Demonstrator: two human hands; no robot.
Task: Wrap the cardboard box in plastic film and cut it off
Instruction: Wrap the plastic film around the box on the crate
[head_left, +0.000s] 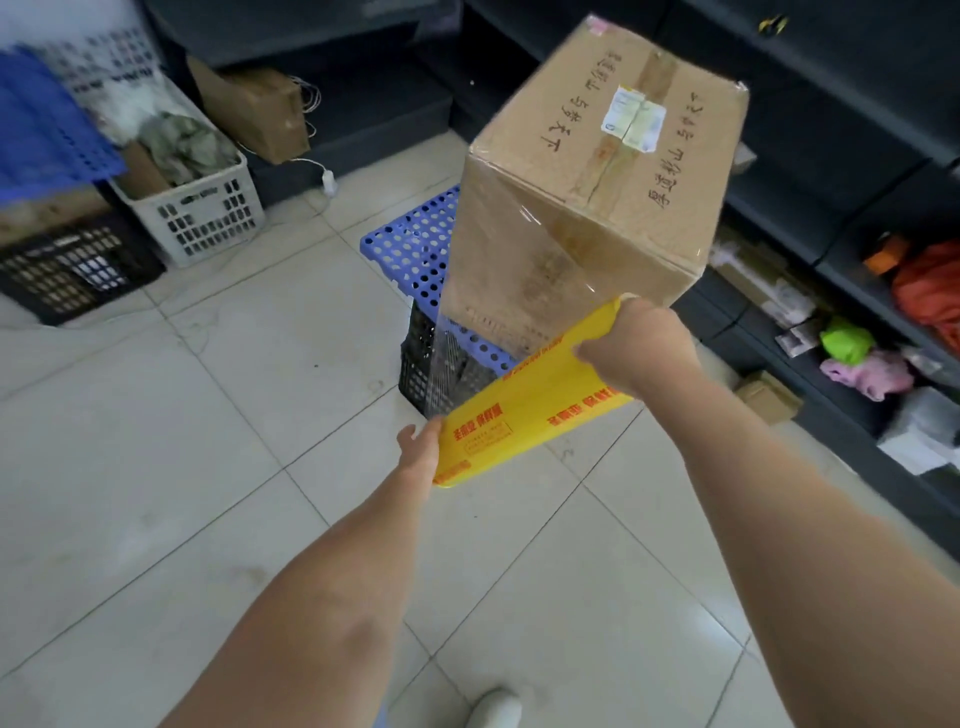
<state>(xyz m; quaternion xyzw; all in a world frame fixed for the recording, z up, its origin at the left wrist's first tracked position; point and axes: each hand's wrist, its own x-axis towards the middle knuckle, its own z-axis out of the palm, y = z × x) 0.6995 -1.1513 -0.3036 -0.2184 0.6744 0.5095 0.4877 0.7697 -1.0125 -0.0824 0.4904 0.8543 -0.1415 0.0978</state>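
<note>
A tall cardboard box (613, 171) with handwriting and a taped seam on top stands on a blue perforated board (410, 244). A sheet of clear plastic film (498, 291) stretches from the box's near face down to a long yellow film dispenser box (524, 405). My left hand (421, 447) holds the dispenser's near left end. My right hand (639, 343) grips its far right end, close to the cardboard box's lower corner. Film clings to the box's sides.
The blue board lies on a black crate (431, 374). At the left stand a white basket (202, 208) and another black crate (72, 265). Dark shelves (810, 332) with clutter run along the right. Tiled floor (182, 441) spreads in front; my shoe (493, 709) shows below.
</note>
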